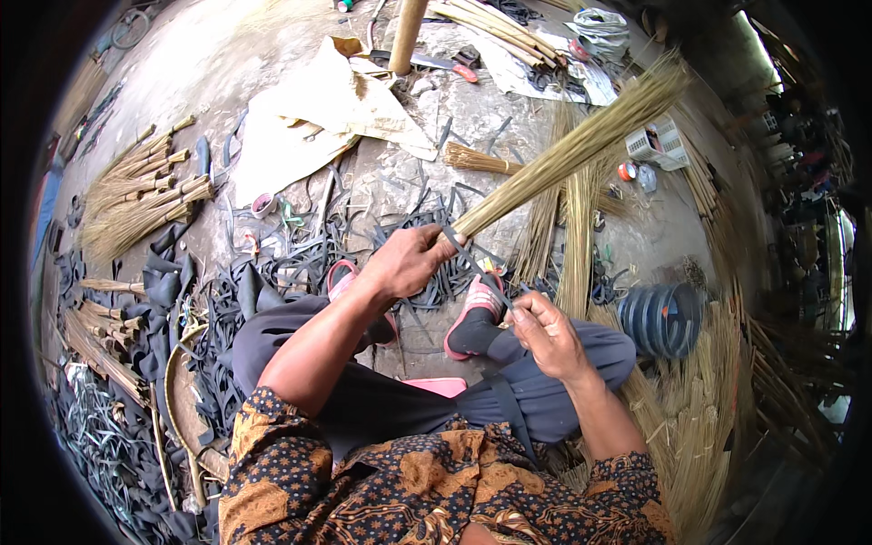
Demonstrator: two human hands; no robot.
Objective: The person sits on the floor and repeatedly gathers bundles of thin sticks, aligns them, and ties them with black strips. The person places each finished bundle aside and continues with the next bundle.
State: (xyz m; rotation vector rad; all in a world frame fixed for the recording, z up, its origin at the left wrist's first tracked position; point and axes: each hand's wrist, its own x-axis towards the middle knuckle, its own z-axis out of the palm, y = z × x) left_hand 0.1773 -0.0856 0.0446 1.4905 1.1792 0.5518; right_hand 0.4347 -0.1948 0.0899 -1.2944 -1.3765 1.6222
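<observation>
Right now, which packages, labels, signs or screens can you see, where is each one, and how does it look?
Basket: upper right on the floor, white slatted plastic box; something dark and red inside, unclear.
Bag: top, right of centre, crumpled clear plastic.
Tape roll: just below the basket, small, round, red and white.
No signs or screens in view.

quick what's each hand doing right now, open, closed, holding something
Left hand: closed around the bound end of a straw broom bundle.
Right hand: closed, pinching a black rubber strip pulled taut from the bundle.
</observation>
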